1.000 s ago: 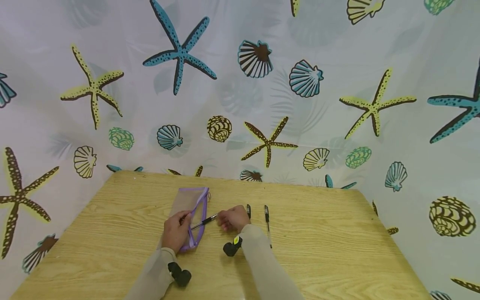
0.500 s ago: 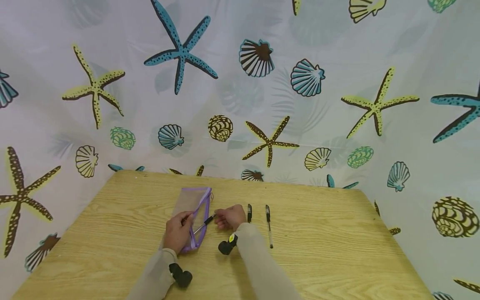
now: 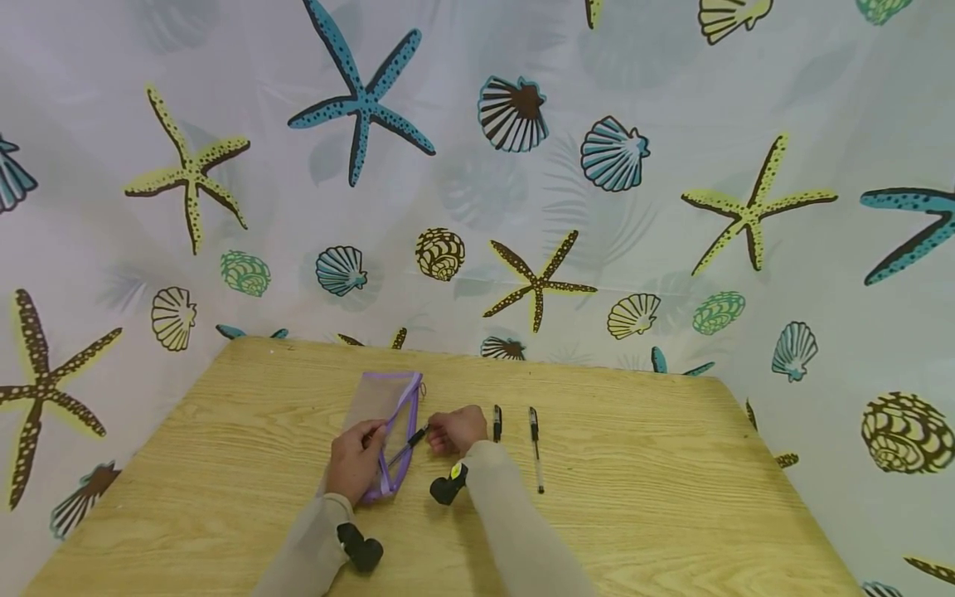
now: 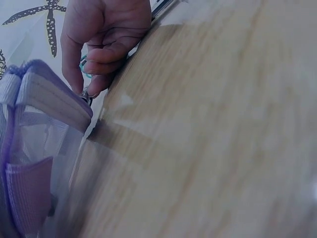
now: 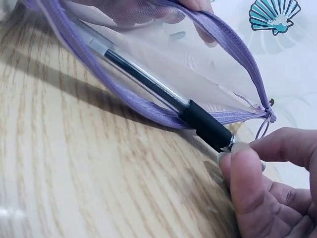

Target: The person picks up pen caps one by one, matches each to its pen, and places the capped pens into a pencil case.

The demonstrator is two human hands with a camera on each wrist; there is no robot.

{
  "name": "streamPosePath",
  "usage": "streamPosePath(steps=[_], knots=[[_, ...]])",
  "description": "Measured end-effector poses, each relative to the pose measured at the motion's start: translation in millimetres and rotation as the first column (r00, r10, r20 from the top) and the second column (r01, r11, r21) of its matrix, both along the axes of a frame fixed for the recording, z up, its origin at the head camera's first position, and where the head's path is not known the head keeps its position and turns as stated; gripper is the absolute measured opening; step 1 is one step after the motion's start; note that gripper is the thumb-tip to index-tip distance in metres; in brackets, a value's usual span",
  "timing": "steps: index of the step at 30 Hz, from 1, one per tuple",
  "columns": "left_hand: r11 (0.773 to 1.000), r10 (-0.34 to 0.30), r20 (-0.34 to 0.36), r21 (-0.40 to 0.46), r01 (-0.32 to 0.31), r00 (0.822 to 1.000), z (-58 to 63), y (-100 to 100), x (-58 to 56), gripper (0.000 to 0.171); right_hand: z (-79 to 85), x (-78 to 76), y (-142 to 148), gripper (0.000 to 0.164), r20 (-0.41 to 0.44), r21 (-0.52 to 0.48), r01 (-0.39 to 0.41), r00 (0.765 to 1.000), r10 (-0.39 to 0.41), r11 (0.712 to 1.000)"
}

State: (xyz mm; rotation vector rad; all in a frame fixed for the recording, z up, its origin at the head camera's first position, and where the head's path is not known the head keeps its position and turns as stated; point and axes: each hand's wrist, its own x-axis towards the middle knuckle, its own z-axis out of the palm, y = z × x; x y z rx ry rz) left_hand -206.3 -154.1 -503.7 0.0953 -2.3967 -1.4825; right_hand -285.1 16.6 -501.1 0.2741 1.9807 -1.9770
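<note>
A sheer pouch (image 3: pixel 373 400) with a purple zip edge lies on the table, its mouth spread toward the right. My left hand (image 3: pixel 352 464) grips the pouch's upper edge between thumb and fingers. In the right wrist view, a clear pen (image 5: pixel 148 82) with a black grip slants through the mouth, its rear part inside the mesh. Thumb and fingertips of my right hand (image 5: pixel 267 183) pinch this pen at the end beyond the black grip, just outside the purple zip (image 5: pixel 124 96). The left wrist view also catches the right hand (image 4: pixel 109 29) beyond the pouch's edge.
To the right of my right hand, a black-capped pen (image 3: pixel 497 423) lies partly hidden by the arm. A second clear pen with a black cap (image 3: pixel 535 448) lies farther right on the wooden table (image 3: pixel 656 489). A shell-and-starfish curtain (image 3: pixel 462 174) hangs behind.
My right hand has moved slightly left, and the pinched pen has slid deeper into the pouch. The left hand keeps its hold on the edge.
</note>
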Motion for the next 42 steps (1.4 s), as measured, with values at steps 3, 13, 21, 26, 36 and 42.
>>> streamPosePath(steps=[3,13,21,26,36,42], knots=[[1.0,-0.006,-0.002,0.006,0.006,1.0,0.6,0,0.2,0.021,2.6,1.9,0,0.015,-0.007,-0.015,0.011,1.0,-0.011,1.0],[1.0,-0.011,-0.015,0.013,0.011,1.0,1.1,-1,0.8,0.021,16.4,7.6,-4,0.018,-0.075,-0.066,-0.009,0.997,0.004,0.998],[1.0,-0.01,-0.013,0.008,0.01,1.0,4.6,0,-0.4,0.021,29.7,6.1,-12,0.023,-0.158,-0.045,-0.056,0.986,0.048,0.997],[1.0,-0.005,0.006,0.011,0.005,1.0,5.5,0,-1.9,0.022,33.0,4.6,-16,0.021,-0.158,-0.014,-0.065,0.986,0.062,0.998],[1.0,-0.002,-0.031,0.022,0.002,1.0,7.8,1,-1.8,0.021,30.3,0.5,-16,0.024,-0.162,0.067,-0.195,0.965,0.204,0.978],[1.0,0.017,-0.054,0.02,-0.015,0.998,8.0,1,-2.4,0.02,32.2,0.9,-14,0.026,-0.164,0.048,-0.182,0.969,0.187,0.982]])
